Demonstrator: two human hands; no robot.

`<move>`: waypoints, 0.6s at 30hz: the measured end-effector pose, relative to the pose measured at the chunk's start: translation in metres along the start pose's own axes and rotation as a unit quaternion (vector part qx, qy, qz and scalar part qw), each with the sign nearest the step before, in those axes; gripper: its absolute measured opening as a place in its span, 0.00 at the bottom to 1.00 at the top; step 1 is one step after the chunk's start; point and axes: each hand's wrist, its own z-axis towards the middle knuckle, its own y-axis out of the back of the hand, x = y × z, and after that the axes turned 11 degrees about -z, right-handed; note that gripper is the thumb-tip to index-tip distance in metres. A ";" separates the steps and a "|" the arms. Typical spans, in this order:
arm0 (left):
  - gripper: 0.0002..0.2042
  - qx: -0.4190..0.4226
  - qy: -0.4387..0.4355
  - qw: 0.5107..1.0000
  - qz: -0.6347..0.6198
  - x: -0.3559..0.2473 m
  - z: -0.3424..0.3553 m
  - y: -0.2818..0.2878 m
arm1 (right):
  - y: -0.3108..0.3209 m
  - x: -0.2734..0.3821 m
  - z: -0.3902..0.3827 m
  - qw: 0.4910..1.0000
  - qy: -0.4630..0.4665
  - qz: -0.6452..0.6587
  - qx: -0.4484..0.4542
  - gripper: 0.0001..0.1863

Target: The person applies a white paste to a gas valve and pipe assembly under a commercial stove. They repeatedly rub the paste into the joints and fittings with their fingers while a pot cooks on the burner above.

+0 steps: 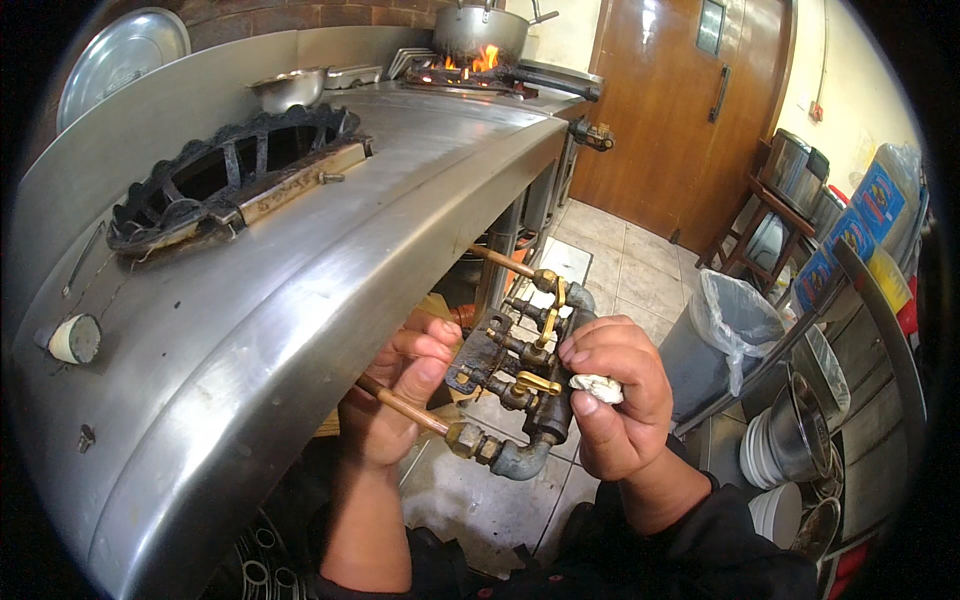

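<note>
Right hand: we see it (640,420) pinching a crumpled white wad (597,388) between thumb and fingers, just beside the valve manifold.
Left hand: we find it (408,380) released, fingers loosely curled and apart from the thumb; a copper pipe (408,405) crosses in front of it, and we cannot tell whether they touch.
Valve manifold: we note this dark pipe assembly (546,422) between the two hands, off the counter's front edge, bearing brass levers (538,383) and ending nearest us in a grey elbow (520,461).
Counter: we see stainless steel (420,150) along the left, with a blackened burner ring (240,150) set into it.
Far burner: we observe flames (487,58) beneath a metal pot (480,32).
Right side: we locate a grey bin (690,350) with a clear liner, near stacked bowls (800,435).
Background: we mark a brown door (665,120) beyond the tiled floor (610,250).
</note>
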 end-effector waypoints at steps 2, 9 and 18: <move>0.05 -0.010 -0.004 1.000 0.001 0.002 -0.001 -0.002 | 0.000 0.000 0.000 1.000 0.001 -0.001 0.001 0.13; 0.06 0.017 0.018 1.000 0.010 0.003 -0.001 0.002 | 0.001 -0.001 0.000 1.000 0.000 -0.008 0.002 0.13; 0.05 -0.043 0.012 0.999 -0.028 0.001 -0.002 -0.002 | 0.000 -0.001 0.001 1.000 0.001 0.003 0.002 0.13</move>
